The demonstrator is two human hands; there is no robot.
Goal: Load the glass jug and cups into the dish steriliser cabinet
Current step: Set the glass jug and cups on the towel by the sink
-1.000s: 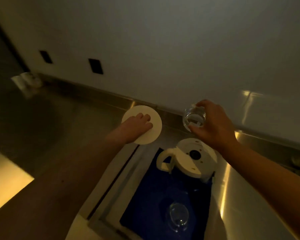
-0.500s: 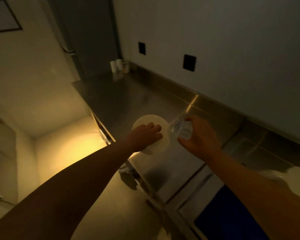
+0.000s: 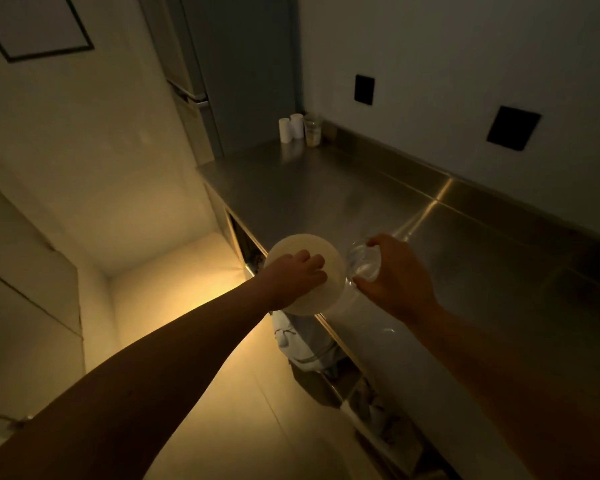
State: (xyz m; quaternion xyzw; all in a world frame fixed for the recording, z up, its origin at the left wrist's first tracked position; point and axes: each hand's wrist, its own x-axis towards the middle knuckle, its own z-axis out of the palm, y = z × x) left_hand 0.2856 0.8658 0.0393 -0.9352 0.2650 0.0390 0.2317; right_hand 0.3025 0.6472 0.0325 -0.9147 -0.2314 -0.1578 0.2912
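Gripping one white disc (image 3: 305, 273) in my left hand (image 3: 293, 280), my right hand (image 3: 394, 280) holds one glass cup (image 3: 362, 261); counter (image 3: 326, 188) below.

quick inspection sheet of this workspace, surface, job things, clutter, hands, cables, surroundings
surface: stainless steel counter with a raised back edge, dimly lit, a bright reflection streak on it
job's things: clear glass cup held above the counter; round white plate held beside it over the counter's front edge; jug and steriliser cabinet not in view
clutter: two white cylinders and a clear plastic cup at the counter's far end
grippers: left hand grips the plate; right hand grips the glass cup
cables: nothing seen
surroundings: two dark wall sockets, tall grey cabinet, warm-lit floor, cloth-like bundle under the counter edge
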